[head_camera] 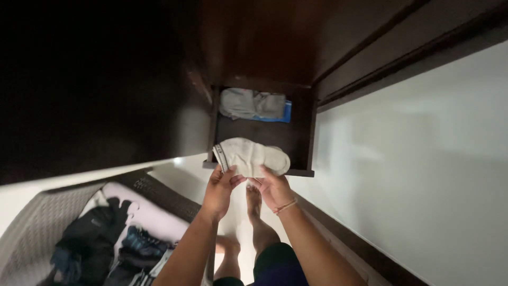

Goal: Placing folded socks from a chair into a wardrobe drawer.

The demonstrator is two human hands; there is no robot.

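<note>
At the near left sits a grey woven laundry basket [32,228] with dark clothes [95,238] heaped in it, well apart from where you work. It lies low beside your legs, so a step to the left could catch its rim.

Your left hand [221,186] is closed in a pinch on the near left edge of the white socks [253,157], just below the banded cuff. Your right hand [272,189] is curled under the near right side of the same socks, fingers gripping the cloth. The socks hang over the near front edge of the open dark wooden drawer [312,132], partly inside it and partly out.

That is where the risk lies: both grips are at the near edge only, so the far end of the socks is unsupported, and if either hand loosens, the pair could slide off the drawer front and drop toward your bare feet [254,198] on the pale floor [413,159].

Farther in, at the far end of the drawer, lies a folded grey cloth [251,103] with something blue [284,112] just beside it to the right. Pushing the socks in too hard could bunch them against that cloth. The light is dim, so the drawer corners are hard to read.
</note>
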